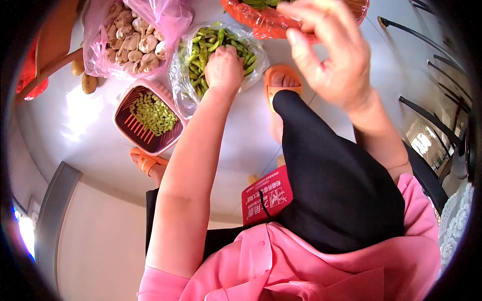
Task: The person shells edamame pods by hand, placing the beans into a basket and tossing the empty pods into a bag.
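My left hand (224,69) reaches down into green soybean pods (201,52) in a clear plastic bag (178,75). Its fingers are curled among the pods, and whatever they grip is hidden. Raised at the upper right, my right hand (334,57) has its thumb and fingers apart, with nothing visible between them. It is slightly blurred and partly covers a red plastic bag (256,22) with green contents at the top edge. Shelled green beans (153,113) lie in a pink slotted basket (120,113) left of my left forearm.
A pink bag (95,55) of garlic bulbs (133,42) stands at the upper left, near some brownish potato-like items (89,84). My feet in orange slippers (273,90) are on the tiled floor. Dark curved metal legs (427,115) stand at right. A red printed box (266,198) is below me.
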`<state>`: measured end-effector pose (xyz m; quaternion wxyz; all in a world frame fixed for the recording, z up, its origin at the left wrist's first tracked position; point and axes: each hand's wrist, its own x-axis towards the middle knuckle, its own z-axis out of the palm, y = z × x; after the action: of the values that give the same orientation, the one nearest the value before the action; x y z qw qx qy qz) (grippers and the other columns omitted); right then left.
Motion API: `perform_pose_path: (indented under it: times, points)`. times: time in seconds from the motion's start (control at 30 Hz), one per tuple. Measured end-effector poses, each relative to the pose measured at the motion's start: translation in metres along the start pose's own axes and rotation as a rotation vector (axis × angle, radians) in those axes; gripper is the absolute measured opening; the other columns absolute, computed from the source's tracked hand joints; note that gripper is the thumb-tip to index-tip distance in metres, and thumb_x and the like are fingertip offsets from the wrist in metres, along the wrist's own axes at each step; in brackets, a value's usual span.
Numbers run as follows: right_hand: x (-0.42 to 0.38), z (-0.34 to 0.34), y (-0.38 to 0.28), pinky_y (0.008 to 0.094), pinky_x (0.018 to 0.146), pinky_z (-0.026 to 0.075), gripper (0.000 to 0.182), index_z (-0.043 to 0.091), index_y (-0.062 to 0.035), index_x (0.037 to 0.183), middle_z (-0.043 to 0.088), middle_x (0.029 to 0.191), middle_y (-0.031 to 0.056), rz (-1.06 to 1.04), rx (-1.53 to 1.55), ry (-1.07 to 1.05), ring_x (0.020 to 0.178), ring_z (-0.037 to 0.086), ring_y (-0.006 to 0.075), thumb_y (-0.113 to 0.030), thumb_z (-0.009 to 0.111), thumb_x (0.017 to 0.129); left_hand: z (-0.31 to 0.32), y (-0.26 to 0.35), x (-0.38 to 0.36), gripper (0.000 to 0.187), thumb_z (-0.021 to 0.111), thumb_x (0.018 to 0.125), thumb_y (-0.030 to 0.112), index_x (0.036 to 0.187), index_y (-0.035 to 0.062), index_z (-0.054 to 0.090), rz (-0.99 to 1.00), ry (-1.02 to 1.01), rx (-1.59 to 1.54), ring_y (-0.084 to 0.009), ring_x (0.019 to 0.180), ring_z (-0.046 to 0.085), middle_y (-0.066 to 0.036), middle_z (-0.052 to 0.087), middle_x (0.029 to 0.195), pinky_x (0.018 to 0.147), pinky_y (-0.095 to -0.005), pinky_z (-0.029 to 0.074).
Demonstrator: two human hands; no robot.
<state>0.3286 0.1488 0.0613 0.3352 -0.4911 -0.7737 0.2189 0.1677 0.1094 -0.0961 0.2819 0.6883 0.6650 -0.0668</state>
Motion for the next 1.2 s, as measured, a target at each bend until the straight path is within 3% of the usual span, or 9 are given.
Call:
perform_pose_path:
  times: [0.27,0.37,0.47,0.6,0.83,1.0,1.07,1.17,1.2]
  points:
    - [-0.022,0.005,0.009,0.0289,0.060,0.047,0.022,0.061,-0.0001,0.088,0.057,0.083,0.0116,-0.311,0.194,-0.030,0.067,0.057,0.0209,0.009,0.056,0.068,0.012,-0.008,0.000,0.014,0.051,0.080,0.014,0.086,0.0029,0.057,0.086,0.119,-0.052,-0.0301,0.086,0.059,-0.014,0.058,0.092,0.073,-0.0405,0.049]
    - [-0.036,0.037,0.014,0.0336,0.059,0.047,0.018,0.059,-0.0022,0.089,0.057,0.077,0.0089,-0.169,0.244,-0.270,0.067,0.058,0.0254,0.004,0.059,0.071,-0.001,-0.011,-0.019,0.011,0.058,0.076,0.013,0.082,0.0032,0.058,0.021,0.245,-0.509,-0.0277,0.069,0.059,-0.012,0.057,0.076,0.065,-0.0396,0.046]
    - [-0.062,0.087,0.055,0.0372,0.063,0.049,0.014,0.056,-0.0043,0.093,0.060,0.085,0.0101,0.090,0.072,-0.448,0.076,0.060,0.0282,-0.011,0.055,0.081,-0.041,-0.022,-0.057,0.007,0.058,0.081,0.010,0.083,0.0033,0.058,-0.504,0.003,-1.425,-0.0127,0.057,0.053,-0.006,0.061,0.075,0.046,-0.0226,0.037]
    - [-0.064,0.132,0.081,0.0407,0.065,0.049,0.019,0.053,-0.0028,0.093,0.061,0.085,0.0125,0.177,-0.079,-0.513,0.078,0.060,0.0308,-0.017,0.057,0.081,-0.072,-0.073,-0.117,0.007,0.050,0.082,0.001,0.086,0.0029,0.056,-0.505,0.165,-1.954,-0.0129,0.066,0.055,-0.011,0.060,0.087,0.046,-0.0186,0.036]
    - [-0.055,0.155,0.090,0.0428,0.062,0.046,0.022,0.048,-0.0048,0.084,0.061,0.076,0.0136,0.128,-0.331,-0.536,0.072,0.060,0.0327,-0.022,0.061,0.078,-0.085,-0.144,-0.162,0.018,0.044,0.079,-0.001,0.093,0.0017,0.056,-0.630,0.545,-1.489,-0.0169,0.087,0.056,-0.010,0.058,0.096,0.065,-0.0238,0.046]
    - [-0.055,0.145,0.073,0.0442,0.064,0.048,0.019,0.049,-0.0024,0.085,0.058,0.086,0.0174,0.157,-0.258,-0.462,0.077,0.059,0.0339,-0.014,0.057,0.074,-0.074,-0.139,-0.157,0.024,0.046,0.081,-0.001,0.100,-0.0012,0.062,-0.463,0.666,-1.042,-0.0119,0.091,0.055,-0.006,0.060,0.103,0.076,-0.0231,0.043]
    - [-0.054,0.132,0.055,0.0390,0.063,0.046,0.019,0.049,-0.0047,0.086,0.057,0.082,0.0122,0.126,-0.063,-0.424,0.072,0.058,0.0286,-0.013,0.062,0.074,-0.067,-0.114,-0.151,0.017,0.051,0.083,0.001,0.096,-0.0002,0.062,-0.248,0.753,-0.887,-0.0107,0.084,0.055,-0.005,0.061,0.091,0.075,-0.0233,0.043]
    - [-0.050,0.111,0.015,0.0234,0.062,0.044,0.018,0.056,-0.0013,0.093,0.058,0.082,-0.0003,0.497,0.585,-0.683,0.072,0.052,0.0055,-0.011,0.064,0.080,-0.062,-0.046,-0.140,0.020,0.062,0.082,0.008,0.101,0.0032,0.062,-0.228,0.596,-1.014,-0.0116,0.081,0.056,-0.005,0.060,0.090,0.071,-0.0239,0.046]
    - [-0.047,0.105,0.004,0.0226,0.067,0.045,0.016,0.057,0.0006,0.095,0.057,0.083,-0.0022,0.635,0.816,-0.716,0.077,0.053,0.0054,-0.008,0.062,0.082,-0.063,-0.026,-0.135,0.026,0.064,0.081,0.008,0.106,0.0027,0.061,-0.299,0.529,-1.173,-0.0109,0.081,0.056,-0.005,0.060,0.092,0.071,-0.0235,0.047]
